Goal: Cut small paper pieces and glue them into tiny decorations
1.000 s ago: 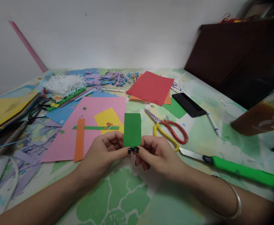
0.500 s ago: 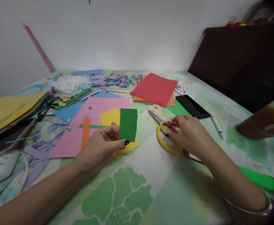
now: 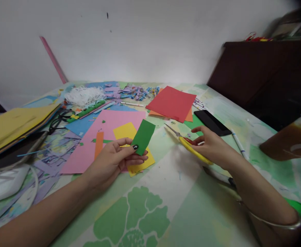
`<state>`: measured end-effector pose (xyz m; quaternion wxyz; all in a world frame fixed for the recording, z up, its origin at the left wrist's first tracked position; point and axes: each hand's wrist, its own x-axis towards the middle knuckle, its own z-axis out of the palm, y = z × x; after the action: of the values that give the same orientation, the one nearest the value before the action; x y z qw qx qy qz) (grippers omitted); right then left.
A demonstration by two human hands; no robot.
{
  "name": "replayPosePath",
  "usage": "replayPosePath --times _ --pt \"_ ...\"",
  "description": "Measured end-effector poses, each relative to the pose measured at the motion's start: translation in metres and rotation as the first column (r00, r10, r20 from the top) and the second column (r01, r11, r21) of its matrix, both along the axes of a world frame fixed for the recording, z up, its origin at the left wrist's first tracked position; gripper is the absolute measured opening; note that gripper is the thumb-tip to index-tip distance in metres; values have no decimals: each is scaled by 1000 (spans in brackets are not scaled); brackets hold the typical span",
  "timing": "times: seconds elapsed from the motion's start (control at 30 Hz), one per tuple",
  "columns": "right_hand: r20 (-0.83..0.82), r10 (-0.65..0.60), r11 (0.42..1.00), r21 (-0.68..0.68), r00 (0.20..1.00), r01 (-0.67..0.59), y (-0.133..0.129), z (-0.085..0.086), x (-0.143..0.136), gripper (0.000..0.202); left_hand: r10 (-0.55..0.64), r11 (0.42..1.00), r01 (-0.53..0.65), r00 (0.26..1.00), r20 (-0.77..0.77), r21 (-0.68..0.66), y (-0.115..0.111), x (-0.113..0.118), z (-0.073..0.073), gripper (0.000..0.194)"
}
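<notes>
Between the thumb and fingers of my left hand [image 3: 121, 156] is a small green paper rectangle [image 3: 144, 135], tilted to the right. Below and behind it lie yellow paper pieces [image 3: 126, 129] on a pink sheet [image 3: 122, 118]. An orange strip [image 3: 99, 144] and a narrow green strip [image 3: 106, 141] rest on that sheet. My right hand [image 3: 211, 145] grips the scissors [image 3: 191, 147] by their yellow and red handles. The scissors' blades point up and to the left, apart from the green paper. The right fingertips are partly hidden behind the handles.
A red sheet [image 3: 172, 103] lies at the back, with a black phone [image 3: 212, 122] and a marker [image 3: 240, 145] to its right. White shredded paper [image 3: 85, 95] and purple scraps are at the left. A brown cup [image 3: 286, 140] stands at the right edge.
My right hand has lifted the scissors off the table and turned them. The green rectangle in my left hand has tilted from upright toward the right.
</notes>
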<state>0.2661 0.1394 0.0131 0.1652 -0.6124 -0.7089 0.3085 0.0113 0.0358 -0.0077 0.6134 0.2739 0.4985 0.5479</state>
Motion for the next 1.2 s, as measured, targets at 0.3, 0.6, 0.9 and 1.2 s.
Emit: replayPosePath --times 0.3,0.6,0.9,1.2 --pt "-581 92 952 -188 809 -243 -24 15 -7 67 175 976 -171 984 -22 133 4 -9 6 37" --pt "-511 310 872 -183 802 -454 -50 8 -19 34 237 958 -248 967 90 146 5 -13 3 14" --pt "-355 406 876 -112 842 -470 -55 4 -26 34 253 967 -255 963 91 5 -2 -1 11 11" --pt "-394 412 869 -101 822 -485 -57 0 -30 22 219 976 -217 973 68 -35 -7 8 9 18"
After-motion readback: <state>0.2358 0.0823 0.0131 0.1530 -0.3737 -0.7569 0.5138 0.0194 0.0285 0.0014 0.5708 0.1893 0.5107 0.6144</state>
